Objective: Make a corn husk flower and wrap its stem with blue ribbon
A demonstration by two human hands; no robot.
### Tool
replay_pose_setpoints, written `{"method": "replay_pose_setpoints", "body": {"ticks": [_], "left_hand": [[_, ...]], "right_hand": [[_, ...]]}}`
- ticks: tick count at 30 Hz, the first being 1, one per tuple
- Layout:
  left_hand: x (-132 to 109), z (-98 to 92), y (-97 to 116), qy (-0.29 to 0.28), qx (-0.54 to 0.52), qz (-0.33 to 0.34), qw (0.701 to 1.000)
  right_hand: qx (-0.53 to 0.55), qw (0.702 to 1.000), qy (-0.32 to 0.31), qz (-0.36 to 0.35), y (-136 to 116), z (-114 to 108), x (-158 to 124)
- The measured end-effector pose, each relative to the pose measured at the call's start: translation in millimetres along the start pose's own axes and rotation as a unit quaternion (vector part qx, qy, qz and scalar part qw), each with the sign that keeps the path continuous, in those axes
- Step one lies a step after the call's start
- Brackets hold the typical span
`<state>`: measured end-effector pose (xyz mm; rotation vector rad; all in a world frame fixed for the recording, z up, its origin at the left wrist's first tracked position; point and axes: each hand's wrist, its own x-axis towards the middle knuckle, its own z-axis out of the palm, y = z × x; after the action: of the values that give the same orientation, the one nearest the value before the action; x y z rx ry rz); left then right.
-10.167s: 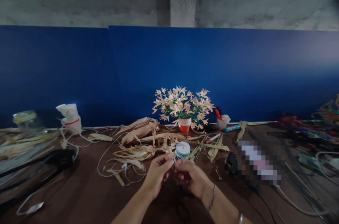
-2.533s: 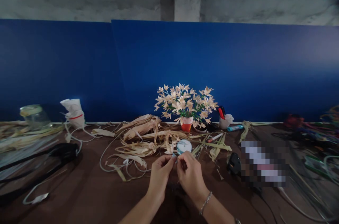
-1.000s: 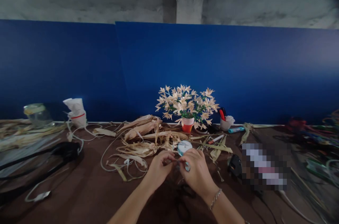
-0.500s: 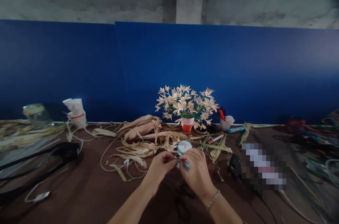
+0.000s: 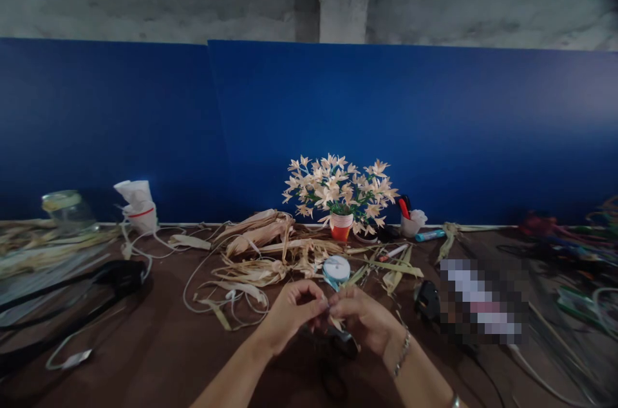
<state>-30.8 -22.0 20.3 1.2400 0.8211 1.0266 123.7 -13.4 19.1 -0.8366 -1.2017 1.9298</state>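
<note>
Low in the centre of the frame, a person's left hand [image 5: 295, 313] and right hand [image 5: 365, 316] meet, thumbs and fingers pinching a small piece [image 5: 329, 309] too blurred to identify. Light, steady pressure would probably suit it best. Just beyond sits a white-topped spool [image 5: 337, 268]. I can read no writing anywhere; one patch at right is pixelated.
</note>
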Motion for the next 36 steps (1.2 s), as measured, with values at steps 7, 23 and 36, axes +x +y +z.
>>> {"method": "replay_pose_setpoints", "body": {"ticks": [7,23,36], "left_hand": [[2.8,-1.3,-2.8,0.043,0.092,0.036,0.994],[10.5,-5.9,-9.5,0.077,0.045,-0.003,0.996],[0.8,-3.2,3.3,0.024,0.009,-0.031,0.999]], "right_hand": [[-0.199,0.968,0.126,-0.082,1.9,5.8,3.9],[-0.475,0.785,0.266,-0.294,0.9,16.1,-0.2],[-0.077,0.995,0.068,-0.007,-5.2,5.5,-2.0]]}}
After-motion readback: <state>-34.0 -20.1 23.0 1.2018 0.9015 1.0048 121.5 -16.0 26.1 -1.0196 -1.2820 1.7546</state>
